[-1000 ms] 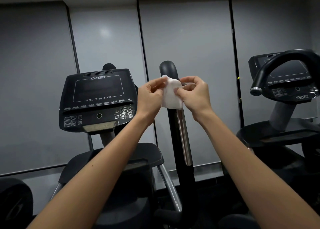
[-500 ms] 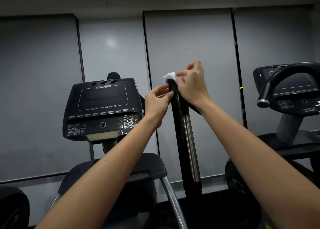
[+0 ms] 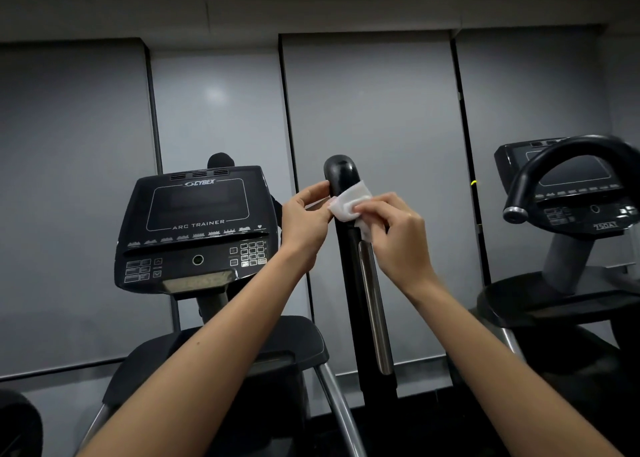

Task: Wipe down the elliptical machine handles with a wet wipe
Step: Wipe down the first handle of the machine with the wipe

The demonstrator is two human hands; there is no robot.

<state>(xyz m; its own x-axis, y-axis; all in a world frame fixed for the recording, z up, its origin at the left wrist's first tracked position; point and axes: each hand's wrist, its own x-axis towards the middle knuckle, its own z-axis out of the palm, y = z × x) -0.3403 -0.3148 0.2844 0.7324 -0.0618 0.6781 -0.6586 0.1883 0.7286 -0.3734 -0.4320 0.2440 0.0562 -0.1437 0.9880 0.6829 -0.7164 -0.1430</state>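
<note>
Left hand (image 3: 304, 221) and right hand (image 3: 398, 235) raised at centre frame, one on each side of the upright black handle (image 3: 349, 283). Right hand: fingers curled, pinching the white wet wipe (image 3: 349, 203) and pressing it onto the handle's front just below the rounded top. Left hand: fingers curled, thumb and fingertips touching the handle's left side at the wipe's edge; pinching the wipe or only steadying the post, impossible to tell. Wipe bunched, lying across the handle between both hands, lower corner hanging toward the right.

Step in hand, probably: wiping the upper grip, with the shaft below and its metal strip (image 3: 372, 311) not yet reached. Next, likely: wrap the wipe round the post and draw downward under even pressure, without letting it slip. Console (image 3: 197, 221) at left of frame, second machine (image 3: 571, 186) at right, both apart from the hands.
</note>
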